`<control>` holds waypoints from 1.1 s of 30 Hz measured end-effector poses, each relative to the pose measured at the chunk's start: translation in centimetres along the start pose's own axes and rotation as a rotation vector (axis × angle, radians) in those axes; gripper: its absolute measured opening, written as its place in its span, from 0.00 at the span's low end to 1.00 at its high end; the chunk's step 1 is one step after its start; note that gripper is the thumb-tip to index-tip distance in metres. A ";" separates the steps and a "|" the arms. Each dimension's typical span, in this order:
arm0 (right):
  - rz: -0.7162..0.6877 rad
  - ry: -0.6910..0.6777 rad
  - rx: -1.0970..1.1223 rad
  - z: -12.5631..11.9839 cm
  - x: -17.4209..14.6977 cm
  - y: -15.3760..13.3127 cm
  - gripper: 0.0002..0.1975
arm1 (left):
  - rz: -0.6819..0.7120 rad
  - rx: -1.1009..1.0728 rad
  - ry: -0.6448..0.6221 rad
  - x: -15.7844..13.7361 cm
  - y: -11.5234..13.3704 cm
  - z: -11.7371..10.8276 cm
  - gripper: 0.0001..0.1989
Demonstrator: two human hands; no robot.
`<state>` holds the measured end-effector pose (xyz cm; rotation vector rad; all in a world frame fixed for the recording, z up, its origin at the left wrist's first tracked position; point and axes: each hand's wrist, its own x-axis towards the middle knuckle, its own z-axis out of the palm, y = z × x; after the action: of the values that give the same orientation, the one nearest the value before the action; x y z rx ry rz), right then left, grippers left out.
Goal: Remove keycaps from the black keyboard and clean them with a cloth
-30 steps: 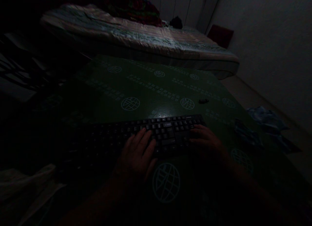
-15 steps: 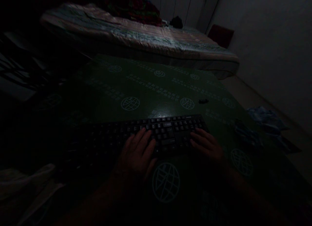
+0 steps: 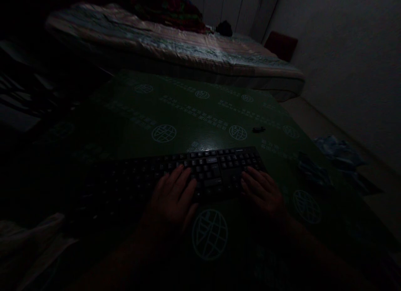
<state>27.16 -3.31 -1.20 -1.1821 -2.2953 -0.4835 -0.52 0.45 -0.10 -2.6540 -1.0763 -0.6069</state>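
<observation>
A black computer keyboard (image 3: pixel 213 172) lies on a dark green table (image 3: pixel 188 115) printed with pale globe marks. My left hand (image 3: pixel 173 195) rests palm down on its middle keys, fingers stretched out and slightly apart. At the keyboard's right end, the fingertips of my right hand (image 3: pixel 261 188) lie on the keys, also palm down and extended. Neither hand grips anything. The light is very dim, so the keyboard's left part is hard to make out, and the keys under my fingers are hidden.
Beyond the table stands a bed (image 3: pixel 188 48) with a patterned cover. A small dark object (image 3: pixel 258 129) lies past the keyboard, and a dark crumpled cloth (image 3: pixel 315 170) sits near the right edge. Pale fabric (image 3: pixel 34 245) is at lower left. Clothes (image 3: pixel 340 151) lie on the floor.
The whole view has shifted slightly, so things appear a little further left. Both hands stay on the keyboard, with only slight finger movement on the right.
</observation>
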 end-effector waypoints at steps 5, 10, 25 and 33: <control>0.084 0.012 0.088 0.5 -0.1 0.4 0.11 | -0.013 0.000 0.023 0.2 0.1 0.0 0.17; 0.158 0.060 0.245 0.9 0.4 1.5 0.09 | 0.009 0.018 0.018 0.1 0.0 0.1 0.18; 0.119 -0.035 0.438 0.7 1.8 3.3 0.06 | -0.014 -0.018 0.031 0.1 0.2 0.1 0.18; 0.163 -0.069 0.496 0.4 1.8 3.2 0.06 | -0.022 -0.024 -0.012 0.0 0.2 -0.1 0.18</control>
<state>28.79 -0.15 -0.16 -1.1251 -2.1707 0.1838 -0.41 0.28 0.02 -2.6729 -1.1099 -0.6137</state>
